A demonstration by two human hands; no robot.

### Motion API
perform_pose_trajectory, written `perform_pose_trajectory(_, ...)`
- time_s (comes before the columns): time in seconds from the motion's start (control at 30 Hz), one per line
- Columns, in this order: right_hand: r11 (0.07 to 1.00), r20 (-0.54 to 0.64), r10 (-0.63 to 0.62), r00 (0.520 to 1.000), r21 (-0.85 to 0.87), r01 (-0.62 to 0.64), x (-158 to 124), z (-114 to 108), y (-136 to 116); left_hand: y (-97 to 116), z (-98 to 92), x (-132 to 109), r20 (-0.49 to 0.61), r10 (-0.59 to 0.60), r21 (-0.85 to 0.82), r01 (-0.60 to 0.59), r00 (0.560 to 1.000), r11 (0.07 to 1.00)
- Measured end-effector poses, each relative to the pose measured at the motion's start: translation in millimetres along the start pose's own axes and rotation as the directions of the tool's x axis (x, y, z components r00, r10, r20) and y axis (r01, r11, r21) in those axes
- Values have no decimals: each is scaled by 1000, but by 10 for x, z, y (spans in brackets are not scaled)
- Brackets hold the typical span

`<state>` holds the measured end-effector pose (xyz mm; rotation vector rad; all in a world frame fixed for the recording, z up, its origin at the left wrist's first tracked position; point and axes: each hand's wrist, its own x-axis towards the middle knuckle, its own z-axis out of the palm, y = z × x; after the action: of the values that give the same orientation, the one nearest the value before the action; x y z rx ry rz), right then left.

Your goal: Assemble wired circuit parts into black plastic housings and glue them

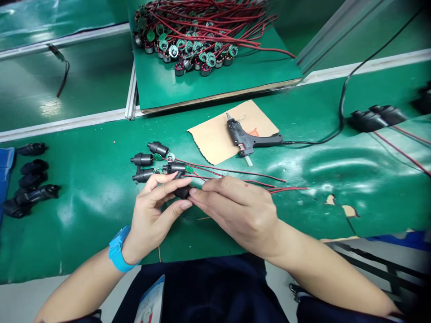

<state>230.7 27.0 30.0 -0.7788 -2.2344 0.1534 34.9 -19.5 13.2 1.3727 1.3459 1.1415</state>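
While your left hand [152, 204] holds the black plastic housing [182, 192] between thumb and fingers, your right hand [240, 207] pinches its right side, inside the counter's [299, 213] front edge; green surface stretches rightward to torn patches [350, 211].

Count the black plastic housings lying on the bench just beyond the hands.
4: the farthest housing, the middle-left housing, the lower-left housing, and the rightmost housing, just beyond the left hand, which may hide more.
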Motion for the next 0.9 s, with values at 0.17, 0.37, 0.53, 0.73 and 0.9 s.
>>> perform_pose_trajectory(0.17, 994, -9, 25, 1000, 103, -24, 10, -34, 21, -90, -26, 60, 38, -50, -154, 55, 998, 987)
perform_pose_trajectory(0.37, 994, -103, -59, 993, 82, 68, 51, -8, 23, -80, 46, 44, 88, -173, -395, 194, 981, 898)
perform_pose_trajectory(0.53, 997, -98, -76, 992, 20, 79, 13, 37, -2, -17, 28, 32, 113, -23, -159, 41, 993, 986)
perform_pose_trajectory(0.73, 989, -109, -138, 984, -62, 131, -39, 21, 19, 42, -88, 6, 86, 26, 145, -38, 996, 989)
perform_pose_trajectory(0.9, 995, -94, -74, 993, -81, 66, -11, -151, 28, 176, -232, 117, -76, 37, -417, -66, 996, 907)
